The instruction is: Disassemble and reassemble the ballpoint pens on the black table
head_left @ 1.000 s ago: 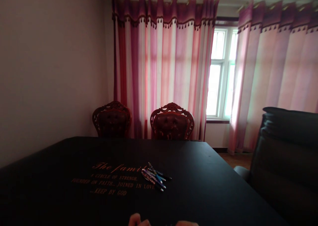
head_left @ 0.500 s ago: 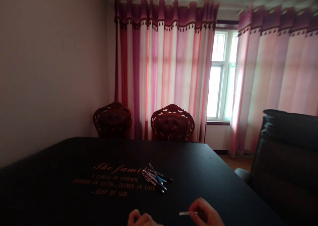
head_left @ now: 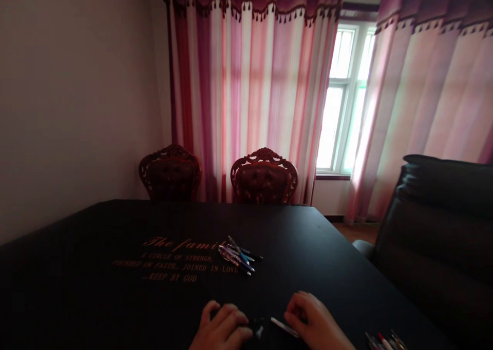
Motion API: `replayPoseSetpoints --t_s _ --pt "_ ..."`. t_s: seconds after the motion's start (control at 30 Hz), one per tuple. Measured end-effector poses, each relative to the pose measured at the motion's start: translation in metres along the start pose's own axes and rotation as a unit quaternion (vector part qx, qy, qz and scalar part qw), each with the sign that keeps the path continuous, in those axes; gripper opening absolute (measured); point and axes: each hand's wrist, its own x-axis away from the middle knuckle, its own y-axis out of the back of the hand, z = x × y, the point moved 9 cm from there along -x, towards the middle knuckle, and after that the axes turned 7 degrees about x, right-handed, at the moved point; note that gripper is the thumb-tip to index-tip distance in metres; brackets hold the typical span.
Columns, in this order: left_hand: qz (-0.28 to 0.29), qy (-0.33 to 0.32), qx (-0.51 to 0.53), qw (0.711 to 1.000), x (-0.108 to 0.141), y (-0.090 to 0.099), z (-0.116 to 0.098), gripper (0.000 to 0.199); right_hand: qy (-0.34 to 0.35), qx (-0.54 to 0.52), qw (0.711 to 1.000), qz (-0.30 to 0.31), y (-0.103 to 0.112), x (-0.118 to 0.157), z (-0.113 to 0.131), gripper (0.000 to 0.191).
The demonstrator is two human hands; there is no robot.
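My left hand (head_left: pixel 221 326) is curled over a small dark object (head_left: pixel 256 330) at the near edge of the view. The object's shape is hard to make out against the black tabletop (head_left: pixel 308 247). My right hand (head_left: pixel 314 321) pinches a slim silver pen refill (head_left: pixel 285 327), whose tip points toward the dark object and appears to be close to it. A bundle of several colourful pens (head_left: pixel 236 256) lies farther out on the table, well beyond both hands. Another group of pens (head_left: pixel 383 341) sits at the lower right corner of the view.
Gold lettering (head_left: pixel 177 260) is printed on the black table beside the pen bundle. Two carved, red-brown chairs (head_left: pixel 264 178) stand behind the far edge, and a dark padded armchair (head_left: pixel 435 237) stands to the right. A wall bounds the left side.
Both hands have risen into view and come closer together. The left hand now covers the dark object, and the right hand has brought the silver refill toward it. The room sits slightly higher in the view.
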Motion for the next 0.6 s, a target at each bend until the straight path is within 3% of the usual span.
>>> replayPoseSetpoints --t_s 0.1,0.2,0.27,0.37,0.5,0.6 --pt "-0.023 0.1 0.0 0.995 0.006 0.018 0.025 0.021 -0.031 0.007 0.999 -0.04 0.016 -0.003 -0.01 0.02" --pt "-0.05 0.204 0.007 0.978 0.017 0.023 0.049 0.019 -0.046 0.027 0.997 -0.059 0.03 -0.005 -0.018 0.022" --pt "-0.058 0.23 0.022 0.971 0.02 0.021 0.054 0.016 -0.047 0.033 0.997 -0.059 0.034 -0.005 -0.021 0.021" --pt "-0.036 0.209 0.044 0.976 0.015 0.015 0.044 0.018 -0.041 0.033 0.998 -0.03 0.03 -0.003 -0.019 0.019" --pt "0.019 0.131 0.058 0.99 0.006 0.001 0.018 0.029 -0.036 0.022 0.999 0.031 0.019 0.004 -0.008 0.016" --pt "0.051 0.119 0.069 0.989 0.004 -0.011 0.012 0.031 -0.03 0.028 0.997 0.067 0.012 0.009 0.0 0.013"
